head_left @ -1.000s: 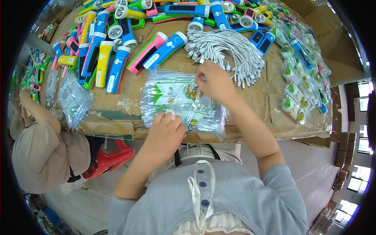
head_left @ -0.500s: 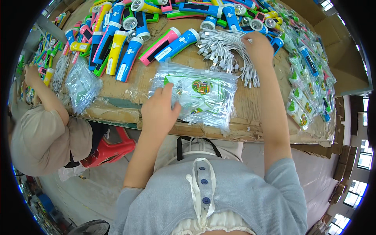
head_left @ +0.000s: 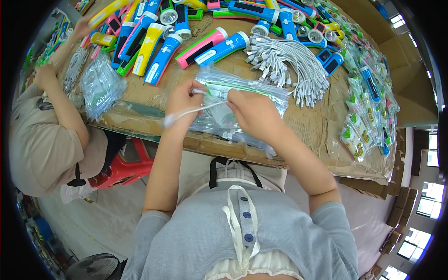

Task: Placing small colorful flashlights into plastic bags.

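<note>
You are holding a thin white cord (head_left: 185, 112) up between your two hands, over the pile of clear bags (head_left: 219, 122) right in front of you. Your left hand (head_left: 183, 102) is curling its fingers around one part of the cord, and your right hand (head_left: 256, 112) is pinching another part with the thumb and fingertips. One end is hanging out past your left wrist, and it is looking too blurry to make out its shape. The cord is likely feeling light, soft and bendy, so it is not standing straight by itself. Its plugs are probably being the hard bits, so a pinch just behind a plug is seeming the best place to hold, with no sharp bend there. The bags are looking thin, shiny and slippery, and they are likely sliding on each other, so an edge is seeming the easy spot to grab. Green and white cards are showing through the plastic. Beside the pile, a bunch of white cords (head_left: 303, 65) is lying in a curve, with its plugs bunching at the ends. Above the bags, a blue flashlight (head_left: 223, 49) and a pink flashlight (head_left: 201, 46) are lying side by side, smooth, long and round-headed. Rough, torn brown cardboard (head_left: 317, 126) is covering the table.
</note>
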A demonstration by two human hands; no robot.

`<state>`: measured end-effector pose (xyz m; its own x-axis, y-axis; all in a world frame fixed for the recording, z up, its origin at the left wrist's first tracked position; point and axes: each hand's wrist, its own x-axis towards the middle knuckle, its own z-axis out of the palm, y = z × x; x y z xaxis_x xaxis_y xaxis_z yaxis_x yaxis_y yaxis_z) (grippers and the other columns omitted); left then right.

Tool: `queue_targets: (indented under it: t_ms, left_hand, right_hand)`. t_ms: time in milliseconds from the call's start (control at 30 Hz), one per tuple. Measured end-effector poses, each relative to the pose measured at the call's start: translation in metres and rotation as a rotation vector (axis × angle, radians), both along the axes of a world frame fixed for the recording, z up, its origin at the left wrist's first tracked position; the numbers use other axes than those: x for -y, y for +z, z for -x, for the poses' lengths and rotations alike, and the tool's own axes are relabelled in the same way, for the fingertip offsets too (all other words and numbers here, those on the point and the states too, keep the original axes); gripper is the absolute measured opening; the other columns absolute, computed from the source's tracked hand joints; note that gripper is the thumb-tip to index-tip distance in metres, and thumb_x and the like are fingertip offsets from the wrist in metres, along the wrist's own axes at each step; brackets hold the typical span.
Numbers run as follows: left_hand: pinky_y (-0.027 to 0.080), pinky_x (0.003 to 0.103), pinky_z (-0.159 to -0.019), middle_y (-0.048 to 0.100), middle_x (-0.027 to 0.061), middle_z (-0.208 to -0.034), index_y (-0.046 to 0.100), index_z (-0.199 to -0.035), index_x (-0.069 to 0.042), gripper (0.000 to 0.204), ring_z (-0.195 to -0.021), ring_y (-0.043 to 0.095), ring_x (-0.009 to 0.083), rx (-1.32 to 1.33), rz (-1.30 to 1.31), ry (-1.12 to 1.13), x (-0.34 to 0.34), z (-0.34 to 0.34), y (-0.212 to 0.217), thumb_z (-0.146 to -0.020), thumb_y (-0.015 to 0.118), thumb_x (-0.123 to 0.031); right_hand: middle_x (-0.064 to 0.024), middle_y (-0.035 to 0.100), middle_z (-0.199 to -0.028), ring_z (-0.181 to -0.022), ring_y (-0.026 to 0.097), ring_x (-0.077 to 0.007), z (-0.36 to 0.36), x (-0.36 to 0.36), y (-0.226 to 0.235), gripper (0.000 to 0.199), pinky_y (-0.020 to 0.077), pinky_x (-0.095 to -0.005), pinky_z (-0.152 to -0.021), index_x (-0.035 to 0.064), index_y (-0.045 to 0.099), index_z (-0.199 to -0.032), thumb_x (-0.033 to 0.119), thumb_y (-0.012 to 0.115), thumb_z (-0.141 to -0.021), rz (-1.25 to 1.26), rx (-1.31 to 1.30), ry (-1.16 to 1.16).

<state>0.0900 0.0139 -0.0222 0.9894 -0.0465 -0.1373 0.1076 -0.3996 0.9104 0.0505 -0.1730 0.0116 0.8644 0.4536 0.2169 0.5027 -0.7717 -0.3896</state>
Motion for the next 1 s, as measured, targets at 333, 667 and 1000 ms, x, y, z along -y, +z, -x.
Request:
queue_targets:
  t_ms: [333, 667, 1000]
  left_hand:
    - [0.036, 0.028, -0.044, 0.051, 0.0054, -0.048, 0.058, -0.096, -0.002, 0.015, -0.043, 0.051, 0.0110, 0.241, 0.191, 0.142, 0.014, 0.018, 0.026, -0.082, 0.059, -0.007]
    - [0.035, 0.021, -0.039, 0.056, 0.0028, -0.056, 0.057, -0.094, -0.004, 0.010, -0.047, 0.053, 0.0062, 0.125, 0.139, 0.092, -0.001, 0.023, 0.011, -0.086, 0.058, -0.009]
    - [0.034, 0.021, -0.039, 0.056, 0.0027, -0.055, 0.059, -0.096, -0.004, 0.013, -0.044, 0.050, 0.0061, 0.046, 0.191, 0.085, 0.003, 0.021, 0.020, -0.086, 0.059, -0.012]
  right_hand:
    - [-0.0135, 0.064, -0.084, -0.081, 0.063, -0.0304, -0.041, -0.004, 0.044, 0.016, 0.0499, -0.0401, -0.066, 0.0035, 0.065, -0.077, 0.019, 0.061, -0.075, 0.528, -0.297, 0.288]
    - [-0.0167, 0.060, -0.106, -0.100, 0.056, -0.0342, -0.205, 0.041, -0.024, 0.056, 0.0448, -0.0403, -0.085, 0.0081, 0.053, -0.115, 0.033, 0.074, -0.069, 0.431, 0.008, 0.110]
    - [-0.0076, 0.062, -0.089, -0.091, 0.060, -0.0177, -0.175, 0.032, 0.020, 0.063, 0.0489, -0.0302, -0.076, 0.0075, 0.048, -0.119, 0.031, 0.078, -0.070, -0.158, -0.273, -0.013]
